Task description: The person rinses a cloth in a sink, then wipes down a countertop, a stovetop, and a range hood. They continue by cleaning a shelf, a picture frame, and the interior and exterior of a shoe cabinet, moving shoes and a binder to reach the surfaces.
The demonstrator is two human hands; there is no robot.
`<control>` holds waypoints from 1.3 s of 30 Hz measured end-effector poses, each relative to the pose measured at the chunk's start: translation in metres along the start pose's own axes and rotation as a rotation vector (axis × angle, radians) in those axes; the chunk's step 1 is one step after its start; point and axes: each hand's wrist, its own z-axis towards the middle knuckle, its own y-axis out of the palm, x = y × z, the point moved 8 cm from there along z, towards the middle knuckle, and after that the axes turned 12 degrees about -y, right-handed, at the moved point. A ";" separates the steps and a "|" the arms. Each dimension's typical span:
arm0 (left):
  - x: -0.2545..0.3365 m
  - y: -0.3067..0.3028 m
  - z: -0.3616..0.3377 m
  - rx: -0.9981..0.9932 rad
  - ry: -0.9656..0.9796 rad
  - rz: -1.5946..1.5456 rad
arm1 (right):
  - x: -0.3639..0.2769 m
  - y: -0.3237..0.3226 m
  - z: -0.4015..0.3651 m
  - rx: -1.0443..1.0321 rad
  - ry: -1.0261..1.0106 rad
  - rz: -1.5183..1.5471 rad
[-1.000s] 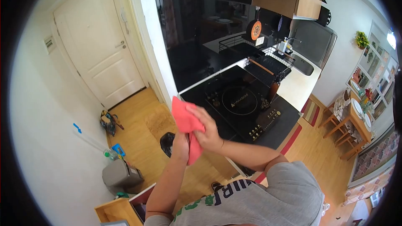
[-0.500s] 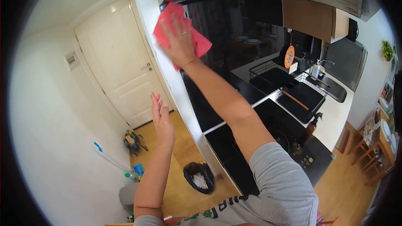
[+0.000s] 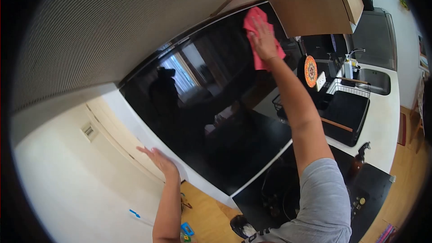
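With fingers spread, my right hand [image 3: 263, 41] holds a pink cloth [image 3: 262, 65] flat against the upper right of the glossy black backsplash [image 3: 202, 108], just below the range hood and near the wooden cabinet. The panel mirrors a window and a dark figure. At lower left, my left hand [image 3: 161, 162] is open and holds nothing, its fingers stretched beside the white wall edge [image 3: 148, 137] next to the door frame.
Overhead hangs the range hood [image 3: 103, 22], with a wooden cabinet [image 3: 310, 9] on the right. Below are a black cooktop [image 3: 281, 193], a brown spray bottle [image 3: 358, 158], a dish rack [image 3: 346, 112] and a sink [image 3: 375, 81]. A patterned orange trivet [image 3: 311, 71] hangs on the backsplash.
My right hand and the pink cloth have moved right across the backsplash, from its left edge to near the cabinet. The view has swung closer to the hood; my left hand stays open, nearer the wall edge.
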 end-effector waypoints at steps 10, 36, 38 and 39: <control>-0.018 -0.004 0.005 -0.001 -0.001 0.097 | -0.086 -0.009 -0.042 0.103 -0.056 -0.015; -0.006 0.006 -0.008 -0.103 -0.040 -0.189 | -0.087 -0.016 -0.185 -0.020 0.057 0.050; -0.007 0.006 -0.009 -0.139 -0.054 -0.203 | -0.213 -0.009 -0.188 -0.468 -0.069 0.167; -0.005 0.008 -0.007 -0.151 -0.042 -0.239 | -0.265 -0.008 -0.209 -0.286 -0.175 0.356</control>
